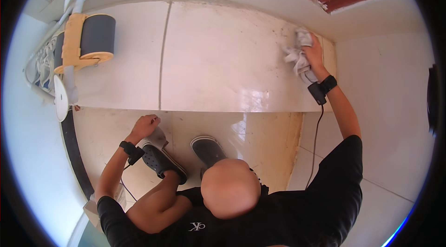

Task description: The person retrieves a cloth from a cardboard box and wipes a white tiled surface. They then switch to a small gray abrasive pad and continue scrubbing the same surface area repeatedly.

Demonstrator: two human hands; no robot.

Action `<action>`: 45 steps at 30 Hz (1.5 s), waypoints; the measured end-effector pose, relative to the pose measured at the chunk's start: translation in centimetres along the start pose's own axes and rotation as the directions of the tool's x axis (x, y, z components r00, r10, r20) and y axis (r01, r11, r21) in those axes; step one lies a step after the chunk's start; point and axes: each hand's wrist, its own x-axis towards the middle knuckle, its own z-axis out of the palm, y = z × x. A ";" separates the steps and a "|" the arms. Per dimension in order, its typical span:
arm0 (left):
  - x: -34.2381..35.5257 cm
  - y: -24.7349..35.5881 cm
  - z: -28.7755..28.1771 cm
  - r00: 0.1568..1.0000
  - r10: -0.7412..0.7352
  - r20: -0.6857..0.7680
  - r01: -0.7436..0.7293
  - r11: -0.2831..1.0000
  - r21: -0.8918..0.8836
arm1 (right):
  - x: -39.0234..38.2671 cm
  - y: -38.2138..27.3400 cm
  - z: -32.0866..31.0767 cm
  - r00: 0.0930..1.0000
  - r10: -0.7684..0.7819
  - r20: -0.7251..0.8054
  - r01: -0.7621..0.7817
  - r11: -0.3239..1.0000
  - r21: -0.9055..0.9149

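My right hand (314,56) is closed around a crumpled whitish rag (299,59). It presses the rag onto the pale tiled ledge (209,61), close to the right-hand corner, and the rag's loose ends look blurred. Dark smudges dot the tile just left of it. Lower down on the left, my left hand (145,127) hangs in front of the ledge with its fingers curled in. A pale greyish cloth (158,138) shows beneath that hand, over the toe of my dark clog; the grip on it is partly hidden.
An ab roller (97,37) with dark wheels and a yellow frame stands on the ledge's left end, beside a white laced shoe (45,65). Walls close in on both sides. My other clog (208,149) rests on the tiled floor. Cables hang from both wrist straps.
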 end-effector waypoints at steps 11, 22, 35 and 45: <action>1.0 -0.4 0.3 0.997 -0.061 0.048 0.059 0.997 0.050 | 5.1 -3.7 2.3 0.765 -0.567 0.304 0.628 0.763 -0.156; -0.5 -3.0 1.2 0.999 -0.031 0.022 0.031 0.999 -0.028 | 4.0 -5.7 5.8 0.927 -0.363 0.096 0.368 0.827 -0.425; 0.3 -0.5 1.2 0.995 -0.062 -0.078 0.049 0.988 -0.150 | -1.1 -3.7 3.4 0.989 -0.094 0.118 0.097 0.995 -0.019; -0.9 -4.7 0.8 0.998 -0.034 -0.051 0.028 0.993 -0.116 | -0.6 -12.4 13.9 0.536 -0.664 0.521 0.779 0.627 -0.002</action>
